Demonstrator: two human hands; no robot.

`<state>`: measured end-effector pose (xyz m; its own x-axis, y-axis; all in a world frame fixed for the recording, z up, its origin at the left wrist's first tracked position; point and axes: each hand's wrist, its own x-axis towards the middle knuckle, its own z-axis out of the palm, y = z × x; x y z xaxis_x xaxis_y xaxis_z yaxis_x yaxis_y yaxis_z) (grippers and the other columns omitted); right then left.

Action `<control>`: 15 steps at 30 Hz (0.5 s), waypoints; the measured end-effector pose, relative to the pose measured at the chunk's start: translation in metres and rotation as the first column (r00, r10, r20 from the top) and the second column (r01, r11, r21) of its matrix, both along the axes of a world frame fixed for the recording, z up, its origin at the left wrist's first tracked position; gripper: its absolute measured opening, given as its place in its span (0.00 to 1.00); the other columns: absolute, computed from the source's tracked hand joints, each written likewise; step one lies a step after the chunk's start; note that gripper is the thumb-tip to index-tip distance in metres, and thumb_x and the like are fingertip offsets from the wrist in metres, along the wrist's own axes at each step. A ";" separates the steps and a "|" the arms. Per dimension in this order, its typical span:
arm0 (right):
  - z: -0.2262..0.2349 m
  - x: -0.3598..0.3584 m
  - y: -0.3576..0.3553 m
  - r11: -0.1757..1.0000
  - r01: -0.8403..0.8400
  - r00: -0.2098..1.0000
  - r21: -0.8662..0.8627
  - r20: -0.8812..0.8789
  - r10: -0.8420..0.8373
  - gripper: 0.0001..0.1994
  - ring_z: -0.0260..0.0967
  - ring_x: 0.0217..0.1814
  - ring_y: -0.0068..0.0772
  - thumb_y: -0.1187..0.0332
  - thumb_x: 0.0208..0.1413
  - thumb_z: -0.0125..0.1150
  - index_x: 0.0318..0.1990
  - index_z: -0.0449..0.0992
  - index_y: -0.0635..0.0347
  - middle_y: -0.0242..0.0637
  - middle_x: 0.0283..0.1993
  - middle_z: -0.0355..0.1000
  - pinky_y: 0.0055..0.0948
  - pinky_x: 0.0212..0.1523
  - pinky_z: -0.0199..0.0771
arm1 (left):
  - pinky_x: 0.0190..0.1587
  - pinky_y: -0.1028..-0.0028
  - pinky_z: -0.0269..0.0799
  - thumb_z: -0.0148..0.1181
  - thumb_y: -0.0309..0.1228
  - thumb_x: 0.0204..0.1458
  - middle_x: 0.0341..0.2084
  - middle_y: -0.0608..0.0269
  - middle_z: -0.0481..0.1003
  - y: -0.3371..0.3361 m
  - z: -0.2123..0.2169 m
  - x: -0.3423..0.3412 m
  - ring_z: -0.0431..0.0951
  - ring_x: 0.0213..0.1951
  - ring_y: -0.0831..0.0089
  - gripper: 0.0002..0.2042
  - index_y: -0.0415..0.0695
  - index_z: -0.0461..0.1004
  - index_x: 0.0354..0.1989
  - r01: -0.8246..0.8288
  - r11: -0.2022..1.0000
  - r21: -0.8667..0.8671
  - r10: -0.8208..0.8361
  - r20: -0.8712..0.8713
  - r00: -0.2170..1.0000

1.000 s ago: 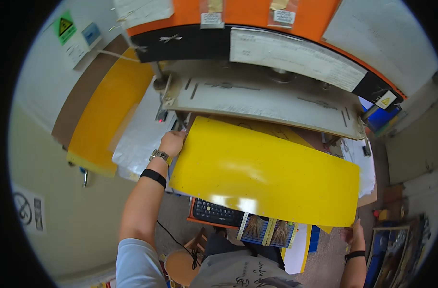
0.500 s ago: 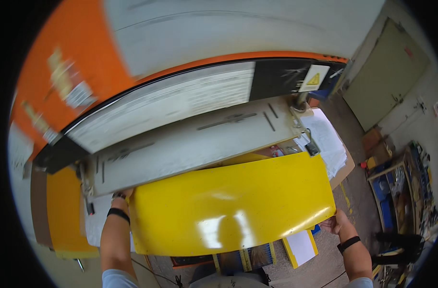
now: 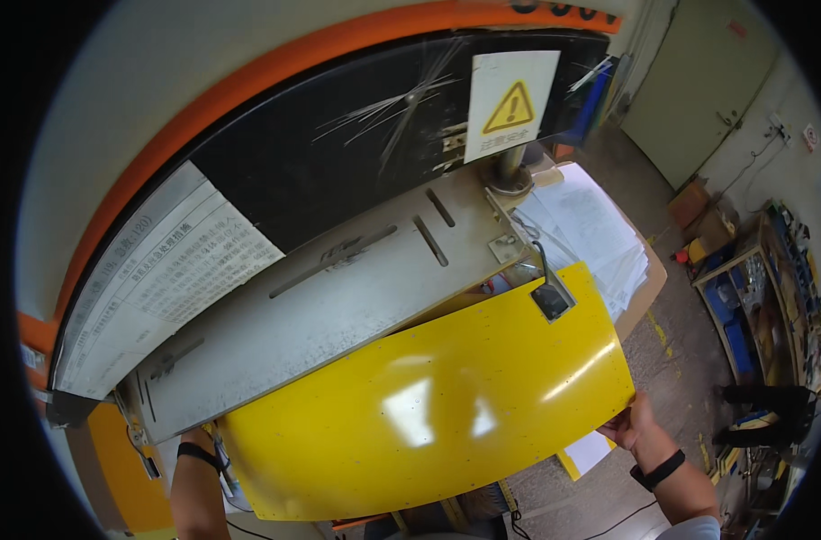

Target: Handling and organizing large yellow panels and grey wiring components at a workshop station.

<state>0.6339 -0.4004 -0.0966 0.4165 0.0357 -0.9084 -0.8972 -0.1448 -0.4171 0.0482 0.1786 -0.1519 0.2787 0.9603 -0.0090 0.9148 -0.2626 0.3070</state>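
The right hand (image 3: pixel 634 421) grips a yellow sheet (image 3: pixel 446 409) near papers (image 3: pixel 590 229); a metal plate (image 3: pixel 338 315) hides whether the left hand (image 3: pixel 196 437) grips too.

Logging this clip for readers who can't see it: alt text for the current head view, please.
A person's right hand holds the near right corner of a large, glossy yellow sheet beside a grey machine plate; the left hand, mostly hidden, is by the sheet's left end.

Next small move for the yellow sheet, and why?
I'd probably ease the sheet slightly toward the wearer with the right hand, which holds its near-right corner: the black block overlaps it near the far-right corner; contact is unclear.
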 end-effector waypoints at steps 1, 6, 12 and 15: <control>-0.005 0.001 -0.003 1.000 0.002 1.000 -0.007 0.005 -0.002 0.35 0.78 0.54 0.50 0.46 0.70 0.21 0.60 0.69 0.67 0.56 0.50 0.76 0.50 0.61 0.76 | 0.65 0.56 0.63 0.46 0.41 0.64 0.60 0.48 0.73 -0.001 0.002 -0.001 0.70 0.61 0.47 0.22 0.42 0.73 0.60 -0.006 1.000 -0.006 0.006 0.005 1.000; -0.011 0.002 -0.001 1.000 0.010 1.000 -0.012 0.022 -0.010 0.35 0.73 0.61 0.51 0.46 0.70 0.19 0.65 0.65 0.63 0.55 0.58 0.72 0.54 0.62 0.74 | 0.65 0.56 0.63 0.47 0.41 0.64 0.60 0.48 0.73 -0.012 0.007 -0.005 0.70 0.61 0.47 0.22 0.41 0.73 0.59 -0.037 0.999 -0.021 0.038 0.027 0.999; -0.011 -0.004 0.005 1.000 0.018 0.999 0.011 0.032 -0.018 0.33 0.70 0.64 0.53 0.48 0.70 0.20 0.67 0.62 0.64 0.56 0.61 0.68 0.56 0.62 0.74 | 0.65 0.57 0.63 0.47 0.41 0.64 0.59 0.48 0.73 -0.017 0.010 -0.008 0.70 0.61 0.47 0.22 0.41 0.73 0.59 -0.046 0.999 -0.030 0.047 0.045 0.998; -0.012 -0.007 0.002 0.999 0.051 0.998 -0.001 0.036 -0.051 0.32 0.70 0.64 0.53 0.50 0.70 0.21 0.67 0.62 0.64 0.57 0.61 0.68 0.57 0.61 0.75 | 0.65 0.57 0.63 0.47 0.41 0.64 0.59 0.48 0.73 -0.021 0.008 -0.006 0.70 0.61 0.48 0.22 0.41 0.73 0.59 -0.041 0.998 -0.041 0.044 0.057 0.997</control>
<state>0.6271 -0.3979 -0.1088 0.4497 0.0116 -0.8931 -0.8882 -0.1000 -0.4485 0.0418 0.1572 -0.1436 0.2387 0.9706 -0.0320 0.9052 -0.2104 0.3691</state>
